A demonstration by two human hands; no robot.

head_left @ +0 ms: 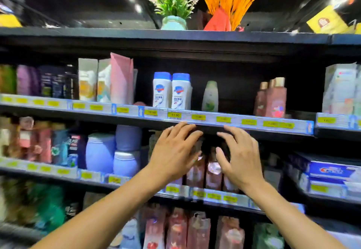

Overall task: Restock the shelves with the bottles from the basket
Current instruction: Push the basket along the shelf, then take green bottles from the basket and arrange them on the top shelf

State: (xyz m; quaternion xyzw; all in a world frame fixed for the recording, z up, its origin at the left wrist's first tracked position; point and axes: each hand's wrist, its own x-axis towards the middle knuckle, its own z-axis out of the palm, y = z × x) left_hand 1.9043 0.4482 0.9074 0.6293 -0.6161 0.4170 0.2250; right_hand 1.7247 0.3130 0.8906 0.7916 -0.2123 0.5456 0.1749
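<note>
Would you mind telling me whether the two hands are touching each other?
Apart. The head view shows a clear dark gap between the left hand and the right hand.

Twin bottles (162, 92) stand together on the shelf (224, 119), left of a lone bottle (210, 98).

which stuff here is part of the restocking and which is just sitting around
In the job: left hand, right hand, pink-brown bottles between them, the shelf they stand on.
Just there: blue-capped white bottles, green bottle, potted plant, orange bouquet, toothpaste boxes.
</note>
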